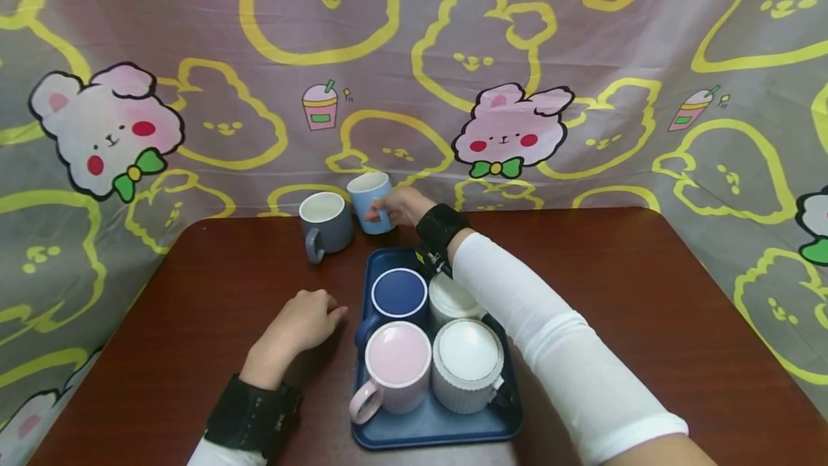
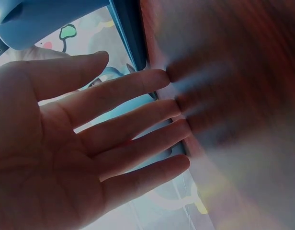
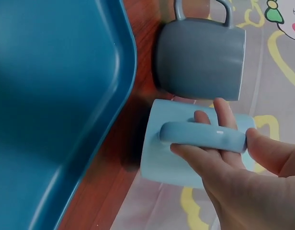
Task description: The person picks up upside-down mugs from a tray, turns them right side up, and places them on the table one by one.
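**Here: right hand on the light blue mug, far edge of the table**

Right hand (image 1: pixel 401 208) reaches past the tray to the light blue mug (image 1: pixel 371 201). In the right wrist view its fingers (image 3: pixel 219 112) curl through the mug's handle, thumb pressing on the handle's outer side: a firm pinch on the handle. The mug stands at the far edge of the table (image 1: pixel 647 293), close against the patterned cloth backdrop (image 1: pixel 414 56), just beyond the tray's far rim. Whether its base touches the table I cannot tell.

Grey mug (image 1: pixel 325 224) stands just beside it, on its left, upright, handle toward the person. The two look touching or nearly so.

Left hand (image 1: pixel 300 322) rests on the table just left of the tray, holding nothing. The left wrist view shows its fingers (image 2: pixel 133 122) straight and slightly spread, tips on the wood by the tray's edge.

Blue tray (image 1: pixel 440 426) holds four mugs in two rows: navy mug (image 1: pixel 399 295) and a white mug (image 1: pixel 453 299) behind, pink mug (image 1: pixel 396 365) and white ribbed mug (image 1: pixel 467 364) in front. The right sleeve (image 1: pixel 556 351) crosses over the tray's right side.
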`<state>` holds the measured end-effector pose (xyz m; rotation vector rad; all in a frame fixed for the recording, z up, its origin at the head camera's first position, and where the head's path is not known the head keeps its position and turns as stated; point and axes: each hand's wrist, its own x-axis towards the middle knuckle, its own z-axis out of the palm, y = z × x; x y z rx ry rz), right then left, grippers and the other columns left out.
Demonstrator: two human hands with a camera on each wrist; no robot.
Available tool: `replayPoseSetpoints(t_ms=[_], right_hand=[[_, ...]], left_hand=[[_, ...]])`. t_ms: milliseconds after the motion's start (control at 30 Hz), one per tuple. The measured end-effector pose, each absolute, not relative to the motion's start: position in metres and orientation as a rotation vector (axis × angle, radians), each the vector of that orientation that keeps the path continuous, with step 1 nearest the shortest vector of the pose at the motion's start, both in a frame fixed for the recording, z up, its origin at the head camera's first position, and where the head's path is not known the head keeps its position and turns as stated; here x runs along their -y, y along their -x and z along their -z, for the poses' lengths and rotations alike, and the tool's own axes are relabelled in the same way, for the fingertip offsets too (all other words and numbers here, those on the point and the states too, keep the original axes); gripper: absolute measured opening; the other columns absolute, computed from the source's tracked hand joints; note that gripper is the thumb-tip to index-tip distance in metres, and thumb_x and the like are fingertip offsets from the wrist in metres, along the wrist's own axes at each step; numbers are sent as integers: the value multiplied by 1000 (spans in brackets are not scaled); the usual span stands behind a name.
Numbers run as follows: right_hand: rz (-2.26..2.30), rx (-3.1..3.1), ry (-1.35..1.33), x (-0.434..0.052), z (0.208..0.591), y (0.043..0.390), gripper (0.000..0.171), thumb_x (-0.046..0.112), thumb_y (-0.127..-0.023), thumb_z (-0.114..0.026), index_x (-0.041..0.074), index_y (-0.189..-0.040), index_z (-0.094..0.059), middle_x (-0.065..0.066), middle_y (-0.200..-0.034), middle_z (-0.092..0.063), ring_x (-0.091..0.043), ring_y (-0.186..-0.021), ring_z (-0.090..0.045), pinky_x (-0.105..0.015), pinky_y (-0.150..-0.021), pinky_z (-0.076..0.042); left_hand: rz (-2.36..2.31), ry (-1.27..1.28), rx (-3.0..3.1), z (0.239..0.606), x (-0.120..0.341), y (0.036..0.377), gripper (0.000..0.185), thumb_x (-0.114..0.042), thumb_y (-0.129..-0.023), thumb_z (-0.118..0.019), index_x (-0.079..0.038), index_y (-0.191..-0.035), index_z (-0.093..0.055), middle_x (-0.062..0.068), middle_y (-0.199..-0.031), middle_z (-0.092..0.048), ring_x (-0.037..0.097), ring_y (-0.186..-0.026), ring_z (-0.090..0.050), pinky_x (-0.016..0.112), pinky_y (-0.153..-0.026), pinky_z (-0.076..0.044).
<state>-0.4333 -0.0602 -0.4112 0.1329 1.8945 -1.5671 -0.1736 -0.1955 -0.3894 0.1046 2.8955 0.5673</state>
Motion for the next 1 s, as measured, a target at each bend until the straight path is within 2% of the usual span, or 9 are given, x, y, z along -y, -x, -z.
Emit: replayPoseSetpoints(t_ms=[133, 200, 300, 467, 533, 600, 733, 867, 1000], right_hand=[[1501, -1882, -106, 67, 448, 474, 27, 18, -97, -53, -2, -100, -71, -13, -97, -73, -22, -101, -67, -36, -98, -46], [1498, -1856, -121, 69, 447, 471, 25, 14, -98, -50, -4, -103, -67, -16, -100, -72, -25, -103, -66, -38, -98, -45], [1492, -1841, -132, 68, 428, 449, 23, 9, -99, -46, -6, -108, -62, -20, -107, -69, -28, -106, -65, -40, -99, -44], [1481, -1776, -118, 65, 414, 435, 16, 5, -98, -47, -5, -98, -60, -21, -99, -71, -28, -98, -68, -38, -91, -49], [1469, -1777, -95, 61, 399, 420, 15, 3, -98, -47, -6, -98, -59, -21, -102, -70, -28, -100, -67, -38, -91, -50], [1466, -1816, -82, 57, 369, 388, 20, 1, -99, -42, -8, -107, -57, -23, -114, -66, -30, -109, -63, -39, -97, -46], [1441, -1813, -30, 49, 337, 353, 29, 4, -101, -38, -9, -125, -49, -24, -132, -53, -32, -124, -53, -40, -107, -38], [1425, -1761, 24, 44, 329, 344, 37, 5, -102, -35, -10, -136, -38, -27, -139, -45, -34, -132, -43, -42, -112, -30], [1358, -1768, 62, 43, 335, 350, 40, 10, -103, -37, -11, -137, -38, -27, -138, -46, -34, -133, -41, -42, -113, -29]], left_hand=[[-561, -111, -2903, 389, 195, 174, 24, -23, -93, -59, -5, -82, -72, 2, -59, -47, 17, -57, -48, 30, -55, -37], [-553, -114, -2907, 389, 195, 174, 23, -23, -93, -59, -5, -85, -72, 3, -60, -49, 17, -58, -48, 30, -55, -37], [-544, -122, -2916, 389, 196, 174, 23, -23, -92, -60, -4, -89, -73, 3, -62, -53, 17, -59, -49, 31, -56, -38], [-535, -137, -2922, 389, 196, 175, 23, -23, -92, -60, -4, -89, -73, 2, -63, -54, 17, -59, -49, 31, -57, -39], [-535, -137, -2922, 389, 196, 175, 23, -23, -92, -60, -4, -89, -73, 3, -63, -54, 17, -59, -49, 31, -57, -39], [-534, -140, -2925, 389, 196, 176, 23, -23, -92, -60, -4, -89, -73, 3, -63, -54, 17, -60, -49, 31, -57, -39], [-544, -139, -2923, 389, 196, 176, 23, -23, -92, -60, -4, -88, -73, 3, -62, -53, 17, -60, -49, 31, -57, -38], [-553, -126, -2914, 389, 197, 175, 24, -24, -92, -60, -4, -87, -72, 2, -60, -49, 17, -59, -49, 30, -56, -37], [-560, -119, -2906, 389, 197, 174, 24, -24, -92, -60, -4, -89, -73, 3, -61, -50, 17, -59, -49, 30, -55, -37]])
